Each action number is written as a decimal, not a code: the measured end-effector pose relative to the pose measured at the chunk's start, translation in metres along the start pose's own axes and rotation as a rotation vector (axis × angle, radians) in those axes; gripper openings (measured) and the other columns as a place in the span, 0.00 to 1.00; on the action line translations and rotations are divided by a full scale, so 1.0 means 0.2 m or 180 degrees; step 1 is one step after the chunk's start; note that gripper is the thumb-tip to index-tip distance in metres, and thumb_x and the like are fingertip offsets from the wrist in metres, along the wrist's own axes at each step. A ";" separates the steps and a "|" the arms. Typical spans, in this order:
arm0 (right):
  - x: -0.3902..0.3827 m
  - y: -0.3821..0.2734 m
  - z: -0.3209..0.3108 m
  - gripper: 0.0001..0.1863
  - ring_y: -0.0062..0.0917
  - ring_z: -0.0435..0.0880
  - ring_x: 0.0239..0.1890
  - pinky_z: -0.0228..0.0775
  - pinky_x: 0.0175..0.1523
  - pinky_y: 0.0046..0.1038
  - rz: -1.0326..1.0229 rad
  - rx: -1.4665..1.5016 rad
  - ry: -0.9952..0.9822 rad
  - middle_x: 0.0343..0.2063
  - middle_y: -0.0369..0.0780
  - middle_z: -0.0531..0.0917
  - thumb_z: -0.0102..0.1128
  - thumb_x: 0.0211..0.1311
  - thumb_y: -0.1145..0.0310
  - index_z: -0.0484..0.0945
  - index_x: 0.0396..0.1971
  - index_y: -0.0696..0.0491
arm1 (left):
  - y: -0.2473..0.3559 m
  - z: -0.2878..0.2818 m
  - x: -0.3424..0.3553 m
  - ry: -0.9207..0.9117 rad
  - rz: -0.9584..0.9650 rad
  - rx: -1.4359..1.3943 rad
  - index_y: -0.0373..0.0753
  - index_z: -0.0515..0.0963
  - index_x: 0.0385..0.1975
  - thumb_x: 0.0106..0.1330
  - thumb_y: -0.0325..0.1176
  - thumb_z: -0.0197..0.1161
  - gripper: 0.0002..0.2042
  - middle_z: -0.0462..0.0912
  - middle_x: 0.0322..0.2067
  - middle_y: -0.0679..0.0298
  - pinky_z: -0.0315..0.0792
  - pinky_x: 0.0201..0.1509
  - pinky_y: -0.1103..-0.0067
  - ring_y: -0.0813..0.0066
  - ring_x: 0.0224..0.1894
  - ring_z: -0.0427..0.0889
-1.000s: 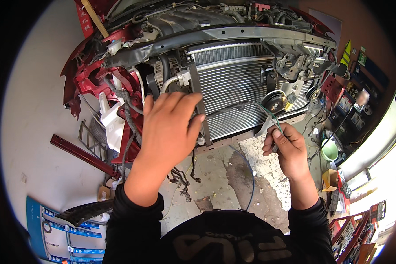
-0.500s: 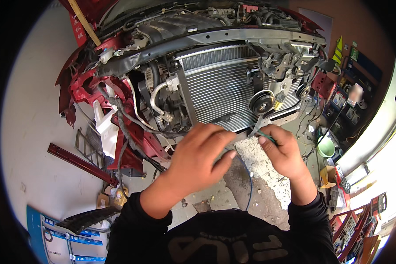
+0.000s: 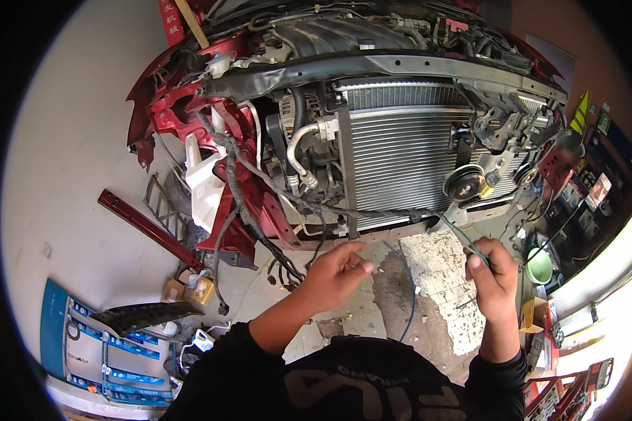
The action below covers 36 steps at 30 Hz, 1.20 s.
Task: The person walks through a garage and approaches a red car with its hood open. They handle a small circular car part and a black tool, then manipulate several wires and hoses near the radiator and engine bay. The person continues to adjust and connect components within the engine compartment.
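Observation:
Pinched between the thumb and fingers of my right hand (image 3: 495,275) is a thin green wire (image 3: 462,233). It runs taut up and left to the end of a black-wrapped wiring harness (image 3: 372,212), which crosses low in front of the silver radiator (image 3: 400,151). My left hand (image 3: 338,276) is below the harness, its fingers curled and the thumb apart from the index finger. I see nothing held in it. A blue wire (image 3: 412,295) hangs between my hands toward the floor. Left of my left hand dangle several loose harness branches (image 3: 281,266).
The red car's front is stripped, with a black crossbeam (image 3: 330,74) above the radiator and a pulley (image 3: 465,184) at its right. A white plastic tank (image 3: 205,186) and a red beam (image 3: 147,228) are on the left. A green basin (image 3: 539,265) and toolbox (image 3: 572,393) stand right.
My view has shifted, so the car appears farther right and lower. My right hand has drawn the green wire out from the harness. My left hand has moved down from the harness, its fingers more curled.

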State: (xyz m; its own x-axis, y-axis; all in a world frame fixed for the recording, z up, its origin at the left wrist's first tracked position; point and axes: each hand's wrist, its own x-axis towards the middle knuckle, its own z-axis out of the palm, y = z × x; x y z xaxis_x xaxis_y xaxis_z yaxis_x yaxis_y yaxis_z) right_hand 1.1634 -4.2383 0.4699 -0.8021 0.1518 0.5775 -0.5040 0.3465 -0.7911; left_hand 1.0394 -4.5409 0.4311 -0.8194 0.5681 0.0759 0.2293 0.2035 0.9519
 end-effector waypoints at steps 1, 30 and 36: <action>-0.02 0.01 0.00 0.05 0.16 0.71 0.29 0.63 0.36 0.23 -0.0102 0.0081 -0.0073 0.29 0.34 0.78 0.62 0.77 0.73 0.79 0.41 0.60 | -0.01 -0.01 0.01 0.0052 0.0169 -0.0578 0.32 0.75 0.66 0.80 0.50 0.65 0.28 0.87 0.48 0.57 0.78 0.46 0.76 0.75 0.42 0.82; 0.09 0.14 0.39 0.29 0.51 0.78 0.47 0.74 0.50 0.46 -0.0761 -0.1851 0.0489 0.45 0.53 0.76 0.76 0.59 0.70 0.73 0.57 0.63 | 0.35 -0.19 0.17 0.0446 0.1261 -0.1947 0.39 0.73 0.55 0.82 0.28 0.61 0.08 0.87 0.50 0.50 0.86 0.49 0.80 0.64 0.47 0.92; 0.11 -0.03 0.43 0.30 0.51 0.78 0.53 0.72 0.58 0.46 -0.1489 -0.1643 0.0473 0.51 0.58 0.77 0.74 0.56 0.75 0.73 0.58 0.66 | 0.34 -0.20 0.16 0.0392 0.1277 -0.1639 0.38 0.72 0.53 0.80 0.28 0.63 0.09 0.87 0.49 0.50 0.86 0.52 0.76 0.64 0.48 0.91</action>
State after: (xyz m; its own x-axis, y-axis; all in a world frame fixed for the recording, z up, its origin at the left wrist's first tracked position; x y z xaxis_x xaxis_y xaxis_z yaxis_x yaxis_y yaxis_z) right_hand 1.1212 -4.3164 0.4697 -0.4680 -0.0082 0.8837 -0.5395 0.7947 -0.2783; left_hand 1.0088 -4.5405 0.5107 -0.7839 0.4189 0.4583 0.2738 -0.4291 0.8607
